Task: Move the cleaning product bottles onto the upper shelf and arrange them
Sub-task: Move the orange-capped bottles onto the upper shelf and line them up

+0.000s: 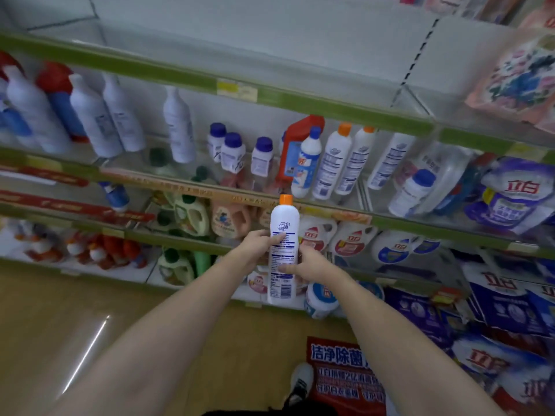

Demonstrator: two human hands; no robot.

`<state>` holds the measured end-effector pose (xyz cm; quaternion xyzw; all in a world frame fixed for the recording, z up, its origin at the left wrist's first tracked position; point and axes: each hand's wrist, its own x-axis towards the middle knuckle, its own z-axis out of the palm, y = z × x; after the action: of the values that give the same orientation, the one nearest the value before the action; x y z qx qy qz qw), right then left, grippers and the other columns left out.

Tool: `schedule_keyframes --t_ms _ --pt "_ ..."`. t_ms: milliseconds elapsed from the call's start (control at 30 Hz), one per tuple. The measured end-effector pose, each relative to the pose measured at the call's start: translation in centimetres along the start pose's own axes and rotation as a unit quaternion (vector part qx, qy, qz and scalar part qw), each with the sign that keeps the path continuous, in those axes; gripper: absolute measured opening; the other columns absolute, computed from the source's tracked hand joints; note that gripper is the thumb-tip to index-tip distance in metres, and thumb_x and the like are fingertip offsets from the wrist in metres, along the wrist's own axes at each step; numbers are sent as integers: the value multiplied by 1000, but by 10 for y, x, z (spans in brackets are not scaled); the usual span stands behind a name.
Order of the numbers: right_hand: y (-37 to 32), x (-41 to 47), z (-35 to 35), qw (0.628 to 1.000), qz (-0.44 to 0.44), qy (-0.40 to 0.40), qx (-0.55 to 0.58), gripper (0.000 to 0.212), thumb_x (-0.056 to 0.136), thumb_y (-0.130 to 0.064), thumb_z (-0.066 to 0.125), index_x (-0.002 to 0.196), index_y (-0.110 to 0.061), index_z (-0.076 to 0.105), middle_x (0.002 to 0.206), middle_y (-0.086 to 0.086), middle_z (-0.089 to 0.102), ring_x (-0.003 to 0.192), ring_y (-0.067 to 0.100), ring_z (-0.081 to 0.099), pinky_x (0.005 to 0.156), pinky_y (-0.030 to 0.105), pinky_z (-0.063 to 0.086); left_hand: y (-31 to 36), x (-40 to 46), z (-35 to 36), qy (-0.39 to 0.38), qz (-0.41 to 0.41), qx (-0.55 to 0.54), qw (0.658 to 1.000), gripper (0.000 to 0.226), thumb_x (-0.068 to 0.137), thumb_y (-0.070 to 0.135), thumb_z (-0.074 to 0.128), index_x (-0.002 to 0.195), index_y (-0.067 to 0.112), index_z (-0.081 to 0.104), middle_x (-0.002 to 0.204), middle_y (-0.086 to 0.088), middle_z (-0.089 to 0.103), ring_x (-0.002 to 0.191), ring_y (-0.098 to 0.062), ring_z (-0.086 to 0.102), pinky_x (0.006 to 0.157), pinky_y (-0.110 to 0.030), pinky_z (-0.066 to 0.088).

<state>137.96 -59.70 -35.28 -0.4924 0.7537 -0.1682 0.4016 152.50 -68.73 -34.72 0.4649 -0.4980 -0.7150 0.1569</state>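
Both hands on one bottle [283, 247], white w/ orange cap, held upright in front of the shelving, cap up, long axis vertical w/ slight lean. Left hand [259, 246] grips the upper-mid body from the left, fingers curled round onto the label. Right hand [309, 265] grips lower down from the right, thumb across the label front. Neither hand spread; both wrapped on the bottle.

Key relation: upper shelf [300, 61] lies above and beyond the hands, well apart from the bottle. It's the bare white deck behind the top green rail [180, 75], w/ only floral packs [516, 79] at its right end. So, as I judge it, the move is up and fwd, keeping the bottle vertical so its base lands flat past the rail. Cap sits about level w/ the rail of the middle shelf [330, 202], so the base has to clear two rails on the way up.

Similar orange-capped bottles [333, 160] stand on the middle shelf, just above and right of the held one; those prob go next. Hands abt equally near; left is higher on the body, right nearer the base, better placed to steady set-down. Risk: base clipping the rail lip.
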Motion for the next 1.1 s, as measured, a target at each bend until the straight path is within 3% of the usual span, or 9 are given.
schedule_keyframes --t_ms 133,267,433,567,633,733,867,1000,1100 --pt "1 0 42 1000 1 -25 -8 42 85 -40 78 122 -29 61 113 -9 72 98 14 70 84 47 61 -38 -15 -23 20 -29 -36 999 38 93 39 70 117 9 66 99 -7 73 78 -20 68 57 -28 51" --pt "-10 -1 68 998 -15 -38 -51 37 90 -42 73 119 -24 61 108 -7 69 88 9 65 69 32 58 -64 -22 -39 55 -56 -85 993 39 95 41 66 115 8 66 100 -10 73 83 -25 68 73 -37 58" --pt "-17 -3 91 997 -34 -28 -68 42 92 -42 71 126 -22 58 116 -3 67 94 12 60 74 28 47 -82 -26 -53 79 -70 -115 988 27 97 43 63 101 16 64 99 -10 71 83 -25 68 63 -33 53" --pt "-17 -7 103 995 -51 -35 -77 41 93 -37 72 127 -19 58 116 -1 67 95 13 61 66 21 43 -99 -29 -58 79 -79 -134 985 27 97 42 62 95 15 67 91 -8 71 74 -22 66 63 -31 51" --pt "-17 -9 107 990 -53 -41 -122 46 91 -43 71 129 -21 56 116 0 68 94 15 63 71 28 47 -110 -32 -57 76 -97 -159 979 26 94 40 66 93 15 66 85 -7 70 74 -23 65 69 -33 53" --pt "-16 -11 113 970 -57 -27 -235 56 85 -56 67 129 -24 54 111 -1 67 94 20 65 75 38 54 -125 -34 -56 70 -112 -200 971 40 86 41 75 112 11 66 91 -8 73 85 -26 69 77 -39 57" --pt "-21 -15 121 923 -97 6 -374 55 82 -55 63 127 -24 54 102 -2 67 89 22 64 66 35 48 -133 -37 -50 92 -122 -271 950 63 74 45 85 119 6 64 104 -14 73 93 -31 70 71 -42 58" --pt "-18 -13 123 928 -116 0 -355 59 81 -51 66 132 -26 52 102 -3 65 83 18 59 61 33 45 -138 -37 -49 163 -110 -305 932 63 66 30 92 114 2 64 100 -19 74 88 -34 73 64 -42 61" --pt "-10 -9 119 945 -114 -44 -303 54 78 -56 72 118 -25 54 95 -7 60 80 15 58 67 40 54 -143 -39 -55 196 -99 -281 934 55 69 23 89 113 0 64 96 -19 74 87 -33 73 73 -44 62"
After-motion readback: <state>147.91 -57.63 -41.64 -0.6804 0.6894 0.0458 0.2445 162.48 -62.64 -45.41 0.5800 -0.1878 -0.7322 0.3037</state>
